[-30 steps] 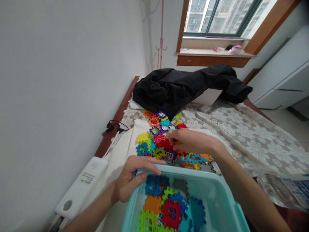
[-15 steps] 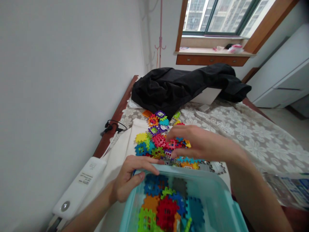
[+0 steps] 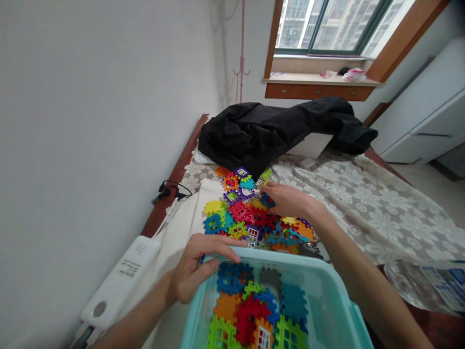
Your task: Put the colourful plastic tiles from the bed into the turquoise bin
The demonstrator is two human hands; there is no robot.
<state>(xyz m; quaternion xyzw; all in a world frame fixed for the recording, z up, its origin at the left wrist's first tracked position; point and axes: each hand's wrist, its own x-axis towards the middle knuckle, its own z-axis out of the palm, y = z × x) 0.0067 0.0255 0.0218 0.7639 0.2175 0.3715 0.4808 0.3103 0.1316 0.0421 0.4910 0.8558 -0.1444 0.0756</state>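
Now reaches with the right hand [image 3: 288,199] to the far right part of the pile [image 3: 250,218], farther from the bin [image 3: 308,261] than half a second ago. Shows also, at the near end of the bin, an orange tile [image 3: 262,334] with a white insert and a green tile [image 3: 290,334] beside it, in place of the blurred shapes seen there before. Keeps the left hand [image 3: 198,264] on the far left corner of the bin, with fingers laid over the rim and thumb against it, grasping the bin. Bends the right fingers at a dark blue tile [image 3: 267,199], touching it; cannot tell whether firmly pinched. Find the pile just beyond the bin, many-coloured, spread over a white cloth [image 3: 181,228] and running onto the patterned sheet [image 3: 363,203] toward a black coat [image 3: 250,128]. Find more inside the bin, mostly toward the left: a red tile [image 3: 249,317] in the middle, a teal tile [image 3: 293,303] right of it. Note a white case [image 3: 121,283] near the wall, left of the left forearm, and a clear pack [image 3: 417,286] to the right of the right forearm
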